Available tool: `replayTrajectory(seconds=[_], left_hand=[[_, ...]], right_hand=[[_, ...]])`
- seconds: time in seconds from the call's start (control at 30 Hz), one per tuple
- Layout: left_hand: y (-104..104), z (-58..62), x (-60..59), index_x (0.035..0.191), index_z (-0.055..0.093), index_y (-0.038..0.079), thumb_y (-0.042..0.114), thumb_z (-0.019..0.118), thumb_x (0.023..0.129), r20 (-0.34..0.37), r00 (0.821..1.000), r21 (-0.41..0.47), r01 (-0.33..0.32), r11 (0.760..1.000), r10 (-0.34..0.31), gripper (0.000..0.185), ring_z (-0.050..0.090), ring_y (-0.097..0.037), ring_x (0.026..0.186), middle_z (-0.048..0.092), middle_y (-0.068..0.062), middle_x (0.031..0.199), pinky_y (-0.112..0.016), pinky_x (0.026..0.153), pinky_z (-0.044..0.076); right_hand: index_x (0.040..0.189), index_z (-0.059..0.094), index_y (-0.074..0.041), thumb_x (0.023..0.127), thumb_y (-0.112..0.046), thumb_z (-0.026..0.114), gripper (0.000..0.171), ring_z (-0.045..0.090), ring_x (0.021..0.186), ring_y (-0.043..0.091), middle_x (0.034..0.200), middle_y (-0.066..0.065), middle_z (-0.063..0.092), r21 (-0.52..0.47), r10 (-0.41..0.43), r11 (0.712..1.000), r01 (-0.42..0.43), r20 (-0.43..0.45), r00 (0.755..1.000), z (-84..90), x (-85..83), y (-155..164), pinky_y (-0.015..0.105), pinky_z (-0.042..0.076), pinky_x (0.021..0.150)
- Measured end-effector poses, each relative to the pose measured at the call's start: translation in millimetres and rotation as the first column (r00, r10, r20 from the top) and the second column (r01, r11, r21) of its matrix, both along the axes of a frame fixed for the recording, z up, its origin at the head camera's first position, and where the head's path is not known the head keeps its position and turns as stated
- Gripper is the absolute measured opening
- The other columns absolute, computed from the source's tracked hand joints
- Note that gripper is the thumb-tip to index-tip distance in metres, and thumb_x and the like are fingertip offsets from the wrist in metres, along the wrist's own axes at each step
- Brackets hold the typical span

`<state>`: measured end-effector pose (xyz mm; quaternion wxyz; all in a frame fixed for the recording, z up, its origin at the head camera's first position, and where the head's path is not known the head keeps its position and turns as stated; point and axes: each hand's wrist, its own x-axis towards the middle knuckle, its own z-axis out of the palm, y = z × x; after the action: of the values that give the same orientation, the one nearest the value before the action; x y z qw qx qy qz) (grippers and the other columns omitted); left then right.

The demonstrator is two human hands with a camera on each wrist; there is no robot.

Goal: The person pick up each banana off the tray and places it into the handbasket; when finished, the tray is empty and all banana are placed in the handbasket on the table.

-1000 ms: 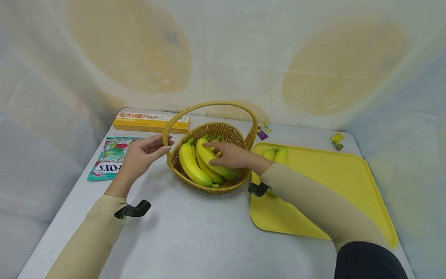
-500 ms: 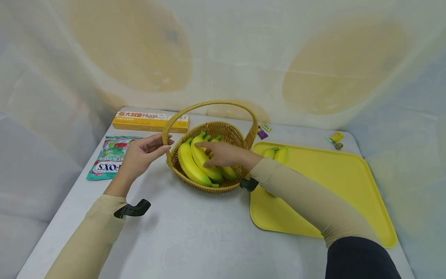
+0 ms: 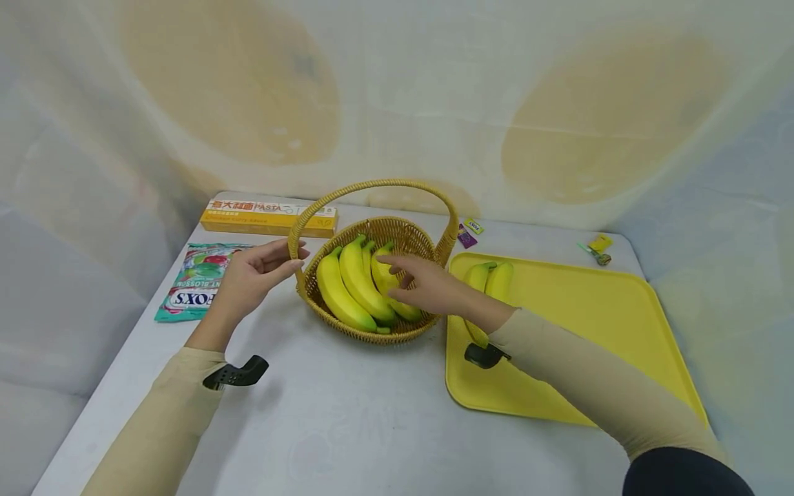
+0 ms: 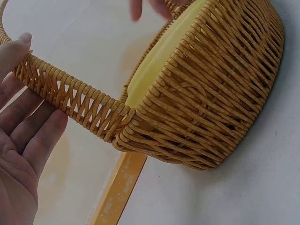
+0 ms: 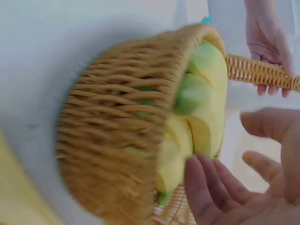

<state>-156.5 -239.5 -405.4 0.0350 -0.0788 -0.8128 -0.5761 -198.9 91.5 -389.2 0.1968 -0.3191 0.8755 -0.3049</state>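
Right hand (image 3: 434,289) hovers loose-fingered, gripping nothing — bananas (image 3: 360,282) just beneath, lengthwise away from her; left hand (image 3: 251,275) flat against the basket handle (image 3: 298,238).

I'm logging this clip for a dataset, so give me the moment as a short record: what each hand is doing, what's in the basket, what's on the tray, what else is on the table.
left hand: fingers rest straight against the basket handle
right hand: open over the bananas, holding nothing
basket: wicker, holds a bunch of bananas
tray: yellow, more bananas on it
table: pasta box, candy bag, small wrappers
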Motion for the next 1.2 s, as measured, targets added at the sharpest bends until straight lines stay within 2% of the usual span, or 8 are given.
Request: replayTrajectory(seconds=[0.17, 0.27, 0.4, 0.63, 0.8, 0.97, 1.2], left_hand=[[-1.2, 0.4, -0.8, 0.133, 0.067, 0.008, 0.030, 0.072, 0.097, -0.003, 1.000, 0.002, 0.007, 1.000, -0.007, 0.042, 0.070, -0.007, 0.108, 0.073, -0.010, 0.120, -0.019, 0.092, 0.054], [-1.1, 0.5, -0.3, 0.133, 0.067, 0.006, 0.030, 0.072, 0.097, 0.000, 1.000, -0.002, -0.002, 1.000, 0.002, 0.044, 0.070, -0.007, 0.107, 0.073, -0.010, 0.119, -0.019, 0.092, 0.054], [-1.0, 0.0, 0.0, 0.133, 0.067, 0.005, 0.030, 0.072, 0.097, -0.004, 1.000, -0.004, -0.006, 1.000, 0.006, 0.043, 0.070, -0.008, 0.106, 0.073, -0.011, 0.118, -0.019, 0.092, 0.054], [-1.7, -0.7, 1.7, 0.132, 0.068, 0.006, 0.027, 0.072, 0.097, -0.003, 1.000, 0.005, -0.002, 1.000, 0.002, 0.041, 0.069, -0.006, 0.109, 0.073, -0.012, 0.120, -0.018, 0.093, 0.053], [-0.7, -0.1, 1.8, 0.133, 0.067, 0.006, 0.027, 0.072, 0.097, -0.007, 1.000, 0.008, 0.004, 1.000, -0.004, 0.041, 0.069, -0.006, 0.109, 0.072, -0.012, 0.121, -0.018, 0.093, 0.053], [0.6, -0.4, 1.1, 0.133, 0.067, 0.007, 0.028, 0.072, 0.097, -0.004, 1.000, 0.008, 0.007, 1.000, -0.007, 0.041, 0.069, -0.007, 0.110, 0.073, -0.011, 0.120, -0.019, 0.093, 0.053], [1.9, 0.1, 1.1, 0.133, 0.067, 0.004, 0.028, 0.072, 0.097, -0.006, 1.000, 0.014, 0.007, 1.000, -0.007, 0.043, 0.069, -0.007, 0.109, 0.073, -0.011, 0.120, -0.019, 0.093, 0.054]], right_hand=[[0.152, 0.049, -0.022, 0.101, -0.025, 0.066, 0.054, 0.060, 0.102, 0.023, 0.126, 0.010, 0.060, -0.108, -0.137, 0.986, 0.126, -0.110, 0.984, -2.5, 17.9, 35.7, 0.038, 0.055, 0.081], [0.150, 0.052, -0.020, 0.101, -0.022, 0.066, 0.052, 0.060, 0.106, 0.027, 0.124, 0.010, 0.060, -0.151, -0.209, 0.970, 0.192, -0.113, 0.971, -5.7, 26.3, 58.2, 0.045, 0.055, 0.087], [0.150, 0.051, -0.016, 0.100, -0.017, 0.066, 0.052, 0.060, 0.109, 0.031, 0.127, 0.015, 0.059, -0.124, -0.286, 0.954, 0.272, -0.105, 0.953, -15.0, 30.7, 90.5, 0.050, 0.053, 0.091], [0.152, 0.045, -0.007, 0.099, -0.016, 0.067, 0.058, 0.059, 0.111, 0.039, 0.133, 0.026, 0.050, 0.004, -0.375, 0.926, 0.378, -0.126, 0.918, -40.1, 27.6, 142.3, 0.054, 0.054, 0.089], [0.153, 0.042, -0.002, 0.099, -0.025, 0.068, 0.064, 0.062, 0.108, 0.042, 0.133, 0.033, 0.047, 0.074, -0.382, 0.919, 0.387, -0.069, 0.921, -53.3, 27.0, 163.0, 0.052, 0.057, 0.084], [0.157, 0.036, -0.007, 0.100, -0.025, 0.066, 0.066, 0.063, 0.111, 0.042, 0.137, 0.033, 0.051, 0.144, -0.367, 0.922, 0.360, 0.023, 0.930, -53.9, 25.0, 171.2, 0.051, 0.057, 0.086], [0.157, 0.035, -0.007, 0.096, -0.022, 0.071, 0.072, 0.062, 0.113, 0.043, 0.136, 0.032, 0.054, 0.205, -0.354, 0.915, 0.347, 0.000, 0.935, -51.0, 24.5, 174.4, 0.054, 0.055, 0.089]])
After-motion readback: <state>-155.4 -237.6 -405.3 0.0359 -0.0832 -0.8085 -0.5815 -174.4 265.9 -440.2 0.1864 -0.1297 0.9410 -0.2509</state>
